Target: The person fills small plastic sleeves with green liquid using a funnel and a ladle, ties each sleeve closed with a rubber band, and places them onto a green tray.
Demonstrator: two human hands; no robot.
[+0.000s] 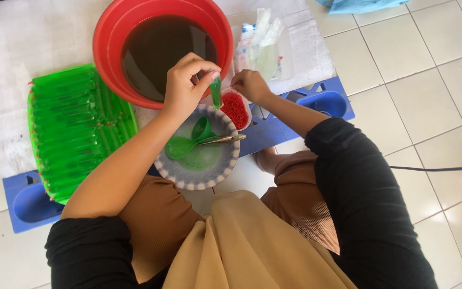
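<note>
The green-filled plastic pouch [216, 92] hangs pinched in my left hand [184, 85] while my right hand [249, 85] picks a red rubber band [235, 108] just below it for tying.

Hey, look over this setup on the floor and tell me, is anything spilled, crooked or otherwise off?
Nothing looks spilled. The red basin holds its dark liquid, and green residue stays inside the grey plate with the green funnel. The filled green packets lie stacked on their tray. The left hand holds a small green packet upright.

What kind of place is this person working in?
Probably a home floor used for small-scale food packing: white floor tiles, a red basin of dark liquid, a tray of filled green packets, and the left hand holding another green packet.
</note>
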